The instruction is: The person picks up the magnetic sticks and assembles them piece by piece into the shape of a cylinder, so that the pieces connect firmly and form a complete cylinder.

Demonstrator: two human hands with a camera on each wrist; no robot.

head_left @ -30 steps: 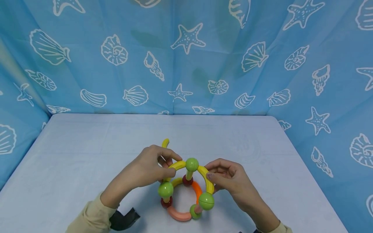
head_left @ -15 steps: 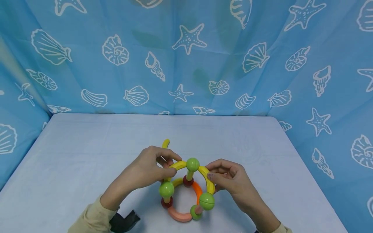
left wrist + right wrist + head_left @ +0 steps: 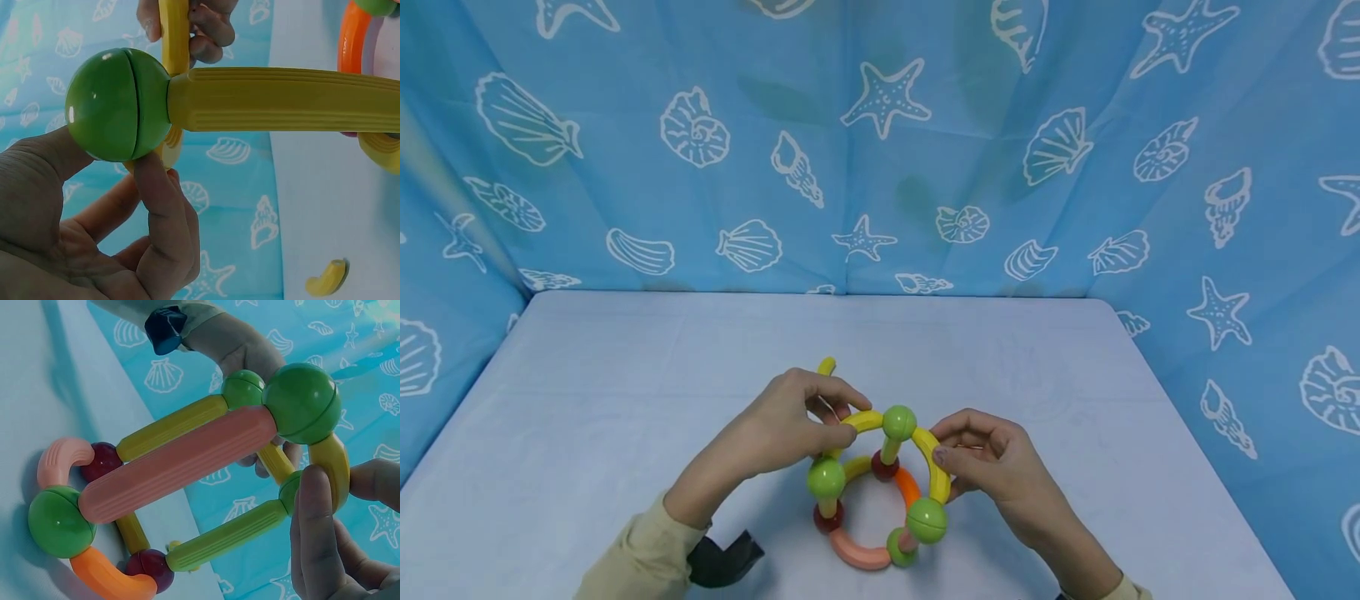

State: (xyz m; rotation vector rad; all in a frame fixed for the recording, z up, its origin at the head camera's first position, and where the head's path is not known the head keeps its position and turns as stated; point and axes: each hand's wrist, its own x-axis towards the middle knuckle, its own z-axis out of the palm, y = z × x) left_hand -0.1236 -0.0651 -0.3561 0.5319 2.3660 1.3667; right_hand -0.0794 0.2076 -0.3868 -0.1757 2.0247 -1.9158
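A magnetic stick-and-ball frame stands on the table, with an upper part and a lower ring joined by three upright rods. My left hand (image 3: 793, 425) pinches the upper left yellow curved rod (image 3: 867, 420) beside a green ball (image 3: 119, 105). With thumb and fingers my right hand (image 3: 992, 458) grips the other yellow curved rod (image 3: 337, 469), between two green balls. Below, the ring has a pink curved rod (image 3: 859, 553), an orange curved rod (image 3: 907, 485), a yellow one, dark red balls (image 3: 150, 570) and a green ball. A pink straight rod (image 3: 181, 462) leans between green balls.
A loose yellow curved rod (image 3: 826, 367) lies on the table beyond my left hand. The white table (image 3: 625, 358) ends at a blue shell-patterned curtain (image 3: 820, 167) behind and at the sides. A black strap (image 3: 726, 560) hangs from my left sleeve.
My left hand and the green ball near it have shifted slightly up in the head view. The upper front right green ball has moved slightly left. Both hands keep their hold.
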